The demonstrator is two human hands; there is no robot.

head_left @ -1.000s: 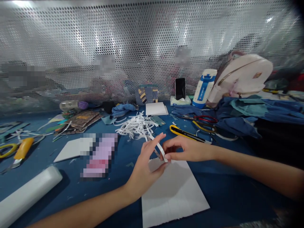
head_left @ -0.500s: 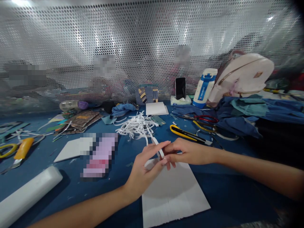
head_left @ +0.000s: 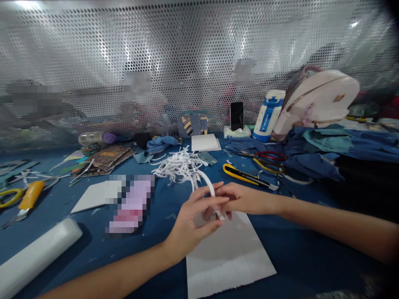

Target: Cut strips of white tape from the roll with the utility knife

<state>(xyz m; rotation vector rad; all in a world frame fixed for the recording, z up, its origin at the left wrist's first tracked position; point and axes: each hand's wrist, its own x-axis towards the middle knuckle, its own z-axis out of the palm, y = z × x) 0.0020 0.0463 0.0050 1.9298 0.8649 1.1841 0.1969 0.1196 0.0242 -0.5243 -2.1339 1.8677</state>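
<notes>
A thin white strip (head_left: 208,182) arcs up from the loose pile of white strips (head_left: 178,165) and runs down between my two hands. My left hand (head_left: 188,222) has the strip passing between its fingers, with the thumb held apart below. From the right, my right hand (head_left: 251,199) meets it, its fingers curled by the strip's lower end and partly hidden behind the left fingers. Both hands are just above the far end of a white sheet (head_left: 230,257) with a rough near edge.
A yellow cutter knife (head_left: 241,174) lies beyond my right hand, near red-handled scissors (head_left: 271,155). Denim pieces (head_left: 311,149), a bottle (head_left: 269,116), a phone (head_left: 237,116) and a backpack (head_left: 324,95) stand behind. Leftward are a white roll (head_left: 40,253) and orange-handled scissors (head_left: 31,195).
The strip has bent into a higher arc, and its end has moved down between my hands. My left fingers have shifted slightly right over the right fingertips, the thumb lower.
</notes>
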